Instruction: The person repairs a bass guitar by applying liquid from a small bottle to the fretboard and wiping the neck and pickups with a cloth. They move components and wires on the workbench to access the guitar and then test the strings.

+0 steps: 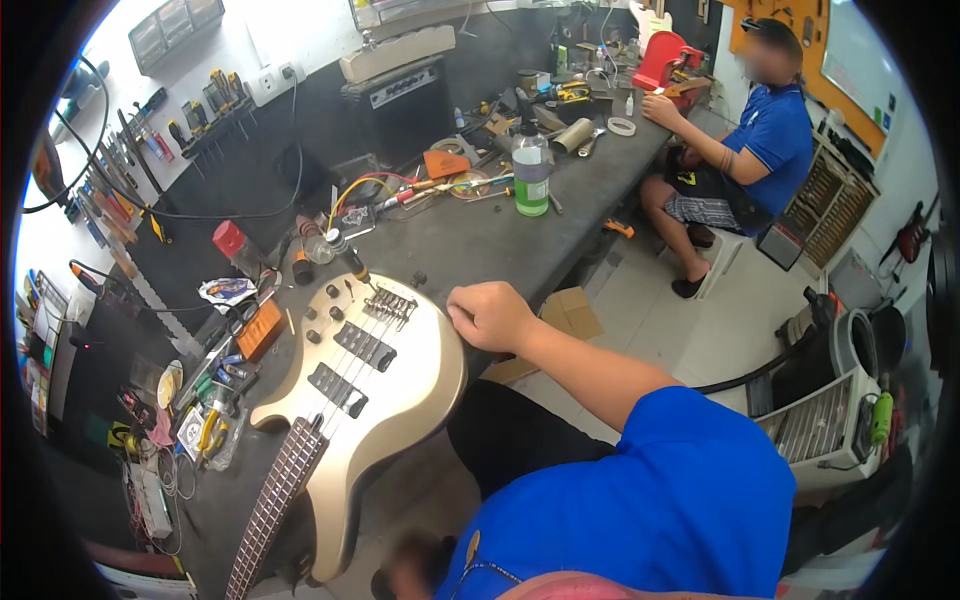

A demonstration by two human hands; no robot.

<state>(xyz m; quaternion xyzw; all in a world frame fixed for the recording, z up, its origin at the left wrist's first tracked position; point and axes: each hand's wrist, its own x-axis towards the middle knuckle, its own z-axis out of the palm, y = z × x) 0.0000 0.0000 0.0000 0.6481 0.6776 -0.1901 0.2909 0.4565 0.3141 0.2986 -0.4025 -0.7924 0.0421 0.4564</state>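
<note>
A cream-coloured electric bass guitar (420, 400) lies face up on the dark workbench (480, 255), its fretted neck (275, 505) pointing toward the lower left. Two black pickups (350, 370) and a metal bridge (392, 305) sit on its body, with several dark knobs (312, 313) beside them. A screwdriver (348, 258) with a dark handle is tilted at the bridge's far end. Close to the body's right edge, by the bench's front edge, my right hand (492, 316) is closed, its fingers curled under. Whatever is in it, if anything, is hidden. My left hand does not show.
A bottle with green liquid (531, 178), cables, tape (621, 127) and loose tools crowd the bench's back. Batteries, pliers (212, 432) and an orange block (262, 330) lie left of the bass. A seated person in blue (765, 135) works at the far right. A cardboard box (572, 313) stands below.
</note>
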